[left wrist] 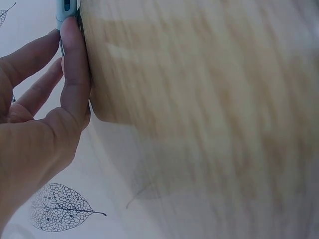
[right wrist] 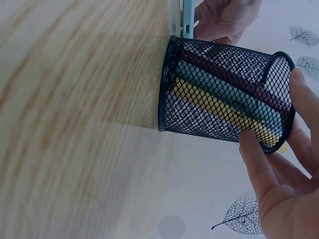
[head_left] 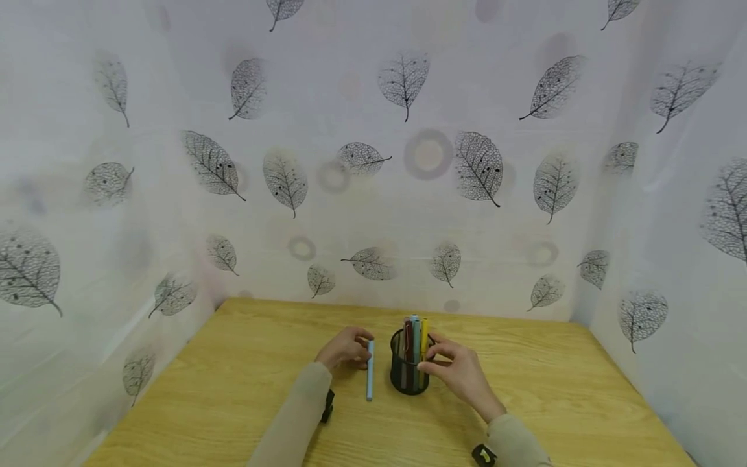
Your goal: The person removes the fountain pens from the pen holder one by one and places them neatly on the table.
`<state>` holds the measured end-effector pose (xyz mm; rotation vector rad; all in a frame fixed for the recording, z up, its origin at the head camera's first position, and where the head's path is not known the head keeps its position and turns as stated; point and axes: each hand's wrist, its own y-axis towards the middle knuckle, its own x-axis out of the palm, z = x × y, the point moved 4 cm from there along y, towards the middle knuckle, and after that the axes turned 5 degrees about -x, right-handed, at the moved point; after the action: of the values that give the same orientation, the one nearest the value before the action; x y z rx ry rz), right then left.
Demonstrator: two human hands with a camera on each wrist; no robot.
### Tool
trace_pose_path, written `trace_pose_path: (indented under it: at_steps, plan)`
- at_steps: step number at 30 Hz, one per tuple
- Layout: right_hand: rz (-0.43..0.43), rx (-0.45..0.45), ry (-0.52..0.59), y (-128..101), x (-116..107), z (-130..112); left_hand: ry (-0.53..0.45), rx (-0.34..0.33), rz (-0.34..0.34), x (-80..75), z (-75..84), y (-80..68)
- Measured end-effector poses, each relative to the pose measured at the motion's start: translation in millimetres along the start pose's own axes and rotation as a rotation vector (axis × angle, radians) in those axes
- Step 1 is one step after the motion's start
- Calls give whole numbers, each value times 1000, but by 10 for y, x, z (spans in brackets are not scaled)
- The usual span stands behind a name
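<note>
On the left, my left hand (head_left: 345, 349) pinches the far end of a light blue pen (head_left: 369, 379). The pen points toward me and lies on or just above the table; in the left wrist view my thumb presses against the pen (left wrist: 66, 9). To its right stands a black mesh pen holder (head_left: 401, 379), upright, with several pens inside, among them a yellow pen (head_left: 424, 334) and a dark red one. My right hand (head_left: 461, 373) grips the holder near its rim, thumb and fingers spread around the mesh, as the right wrist view shows (right wrist: 284, 184).
The wood-grain table (head_left: 262, 389) extends on both sides of my hands. Pale sheeting (head_left: 350, 214) printed with dark leaves hangs behind the table and along its left and right edges.
</note>
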<state>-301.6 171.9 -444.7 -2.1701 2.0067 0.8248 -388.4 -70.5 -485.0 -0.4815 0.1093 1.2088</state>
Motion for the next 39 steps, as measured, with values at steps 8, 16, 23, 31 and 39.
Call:
trace_pose_path:
  at_steps: [8, 16, 23, 31, 39]
  plan:
    - [-1, 0, 10, -5, 11, 30, -32, -13, -23, -13, -30, 13]
    - [3, -14, 13, -14, 6, 31, -25, 22, -41, -15, -59, 9]
    - [-7, -7, 15, -21, 12, 36, -80, 2, -24, -29, -45, 15]
    - [2, -2, 21, -33, 13, -3, -8, 38, 53, -67, 29, -36]
    - [12, -15, -5, -31, -4, -33, -118, 120, 123, -91, 72, -46]
